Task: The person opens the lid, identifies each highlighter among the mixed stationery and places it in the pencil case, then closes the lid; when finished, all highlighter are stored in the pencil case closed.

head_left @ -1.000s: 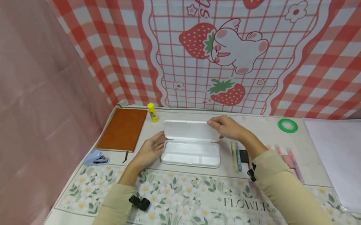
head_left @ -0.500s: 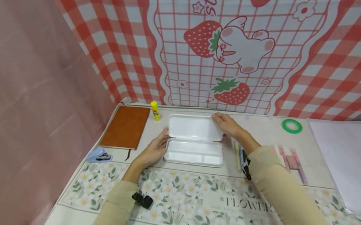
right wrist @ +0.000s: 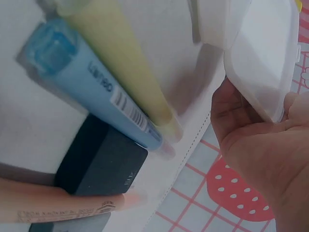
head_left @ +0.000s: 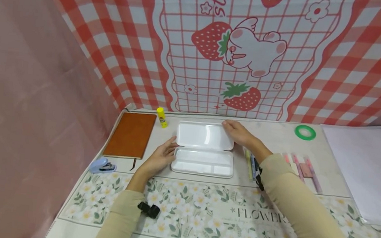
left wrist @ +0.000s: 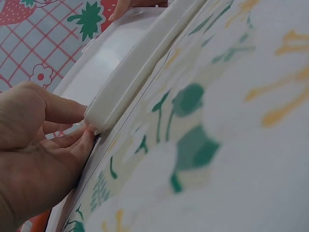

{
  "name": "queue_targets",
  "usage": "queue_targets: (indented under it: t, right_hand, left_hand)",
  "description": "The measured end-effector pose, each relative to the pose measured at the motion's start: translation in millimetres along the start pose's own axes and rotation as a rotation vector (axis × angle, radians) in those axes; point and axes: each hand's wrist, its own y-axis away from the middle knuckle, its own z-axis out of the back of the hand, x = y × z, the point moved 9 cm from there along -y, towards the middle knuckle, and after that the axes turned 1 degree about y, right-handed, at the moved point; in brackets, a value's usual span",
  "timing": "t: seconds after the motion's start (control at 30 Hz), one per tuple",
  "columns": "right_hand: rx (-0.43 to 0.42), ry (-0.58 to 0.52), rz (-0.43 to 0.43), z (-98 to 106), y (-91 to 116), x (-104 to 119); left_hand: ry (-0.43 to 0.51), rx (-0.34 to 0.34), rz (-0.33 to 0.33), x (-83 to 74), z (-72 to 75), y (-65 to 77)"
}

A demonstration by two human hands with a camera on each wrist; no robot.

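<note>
Head view: we see the white pencil case (head_left: pixel 204 157) lying open on the surface (head_left: pixel 272 133), its lid (head_left: pixel 194 135) tilted back on the far side. The left hand (head_left: pixel 159 158) grips the left end of its base (left wrist: pixel 140 63), fingers curled against the corner. The right hand (head_left: pixel 239 134) pinches the lid's far right corner between thumb and fingers. We find a yellow pen (right wrist: pixel 130 63) and a blue pen (right wrist: pixel 99 87) right of the case, a brown notebook (head_left: pixel 130 135) left.

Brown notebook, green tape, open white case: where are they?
Brown notebook (head_left: pixel 130 134), head view: middle of its cover.
Green tape (head_left: pixel 304 138), head view: ring's near side.
White case (head_left: pixel 204 157), head view: floor of its base.
</note>
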Motion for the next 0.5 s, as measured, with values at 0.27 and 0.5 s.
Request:
queue_targets:
  t: [0.27, 0.5]
  right_hand:
    - [-0.006, 0.022, 0.008, 4.1, 2.0, 0.7]
    - [-0.099, 0.138, 0.039, 34.1, 19.0, 11.9]
  left_hand:
    - [-0.010, -0.012, 0.003, 0.6, -2.6, 0.4]
    - [-0.034, -0.038, -0.017, -3.5, -1.5, 3.3]
